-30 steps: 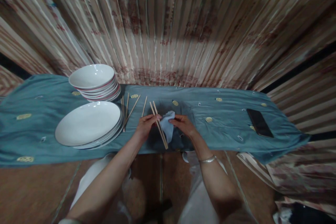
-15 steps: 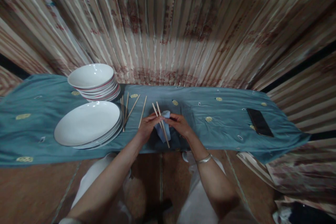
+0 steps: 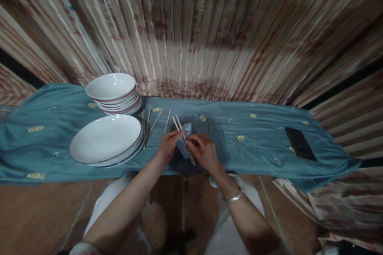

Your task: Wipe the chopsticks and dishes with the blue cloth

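Over the near middle of the table, my left hand is closed on a pair of wooden chopsticks, its thumb across them, with a light blue cloth held behind. The chopsticks slant from upper left to lower right. My right hand has its thumb and forefinger pinched at the middle of the chopsticks, against the cloth; its other fingers curl. Whether a fold of cloth lies between those fingertips cannot be made out. Several loose chopsticks lie on the table just left of my hands.
A stack of white plates stands at the left, with a stack of red-rimmed white bowls behind it. A black phone lies at the right on the teal tablecloth. A patterned curtain hangs behind the table.
My right hand has slid down along the chopsticks, its fingers more curled. My left hand keeps its hold. The whole view has shifted slightly, moving the table's things rightward.
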`<state>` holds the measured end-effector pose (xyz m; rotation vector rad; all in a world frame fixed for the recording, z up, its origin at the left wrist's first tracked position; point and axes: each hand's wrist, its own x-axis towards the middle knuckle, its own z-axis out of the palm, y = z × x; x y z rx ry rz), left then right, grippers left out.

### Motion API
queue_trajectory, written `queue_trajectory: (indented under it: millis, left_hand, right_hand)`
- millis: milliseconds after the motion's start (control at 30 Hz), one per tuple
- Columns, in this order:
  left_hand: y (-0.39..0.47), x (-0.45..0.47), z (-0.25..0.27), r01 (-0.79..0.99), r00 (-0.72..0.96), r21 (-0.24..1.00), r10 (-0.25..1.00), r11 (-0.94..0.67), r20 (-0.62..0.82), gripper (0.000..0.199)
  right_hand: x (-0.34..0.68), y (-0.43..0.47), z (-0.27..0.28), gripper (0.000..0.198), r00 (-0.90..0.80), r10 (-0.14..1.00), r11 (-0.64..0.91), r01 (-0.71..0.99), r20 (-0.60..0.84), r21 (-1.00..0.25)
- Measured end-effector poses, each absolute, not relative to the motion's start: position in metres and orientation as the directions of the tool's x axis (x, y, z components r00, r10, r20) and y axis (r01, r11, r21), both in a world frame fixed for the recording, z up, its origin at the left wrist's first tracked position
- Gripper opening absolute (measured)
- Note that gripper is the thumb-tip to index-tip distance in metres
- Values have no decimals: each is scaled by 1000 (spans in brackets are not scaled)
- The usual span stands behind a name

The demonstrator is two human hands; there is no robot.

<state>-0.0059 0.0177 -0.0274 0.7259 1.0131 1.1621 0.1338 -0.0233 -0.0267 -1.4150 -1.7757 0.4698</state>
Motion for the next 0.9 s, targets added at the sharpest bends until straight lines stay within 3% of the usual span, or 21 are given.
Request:
queue_trajectory:
  millis: [133, 333, 433, 600, 733, 900]
  left_hand:
    - [17, -5, -27, -363, 44, 903, 972, 231, -231, 33]
    - [15, -3, -29, -366, 60, 899, 970, 239, -233, 31]
    - [16, -3, -31, -366, 49, 901, 972, 233, -231, 33]
    - [15, -4, -30, -396, 129, 878, 963, 270, -238, 32]
    - [15, -6, -31, -391, 131, 872, 955, 295, -264, 30]
    - [15, -8, -32, -387, 127, 877, 959, 284, -254, 32]
  right_hand:
    - [121, -26, -31, 16, -128, 931, 309, 776, 343, -550]
    - [116, -22, -35, 15, -130, 938, 279, 836, 323, -472]
    - [118, -22, -36, 20, -149, 935, 299, 818, 322, -492]
    - [134, -18, -37, 22, -90, 947, 280, 700, 307, -657]
    - [170, -7, -36, 25, 111, 954, 134, 673, 278, -728]
    - [227, 8, -37, 32, 351, 924, -206, 790, 151, -577]
